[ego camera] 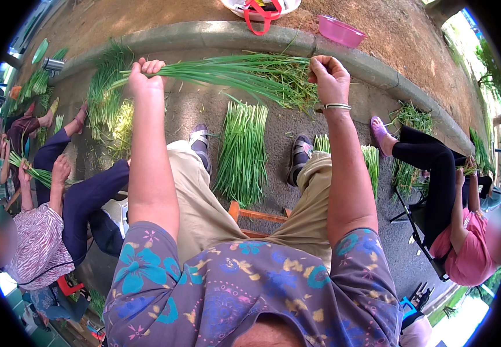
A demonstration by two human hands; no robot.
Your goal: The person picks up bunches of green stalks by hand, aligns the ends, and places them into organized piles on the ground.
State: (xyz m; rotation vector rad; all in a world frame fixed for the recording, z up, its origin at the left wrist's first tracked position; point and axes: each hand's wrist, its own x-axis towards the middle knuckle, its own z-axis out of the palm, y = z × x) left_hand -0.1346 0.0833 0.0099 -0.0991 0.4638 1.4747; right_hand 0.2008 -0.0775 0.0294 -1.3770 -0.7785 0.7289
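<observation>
My left hand [147, 74] is closed around the pale stem ends of a bunch of garlic chives [224, 71]. The long green leaves stretch sideways to the right and droop a little. At their far tips, my right hand [330, 76] has its thumb and fingers pinched together on leaf ends, partly hidden by the fingers. Below the held bunch, between my feet, lies a neat stack of chives [242, 154] with pale ends pointing away from me. Behind the leaves is a loose heap of greenish-yellow trimmings [293, 82] on the pavement.
A concrete kerb [233, 35] runs beyond the trimmings. Past it sit a pink plastic basin [341, 32] and a white basin [228, 5] with a red-handled bag. More chives [107, 91] lie at left, others [370, 167] by my right leg. Seated people flank me, some handling greens.
</observation>
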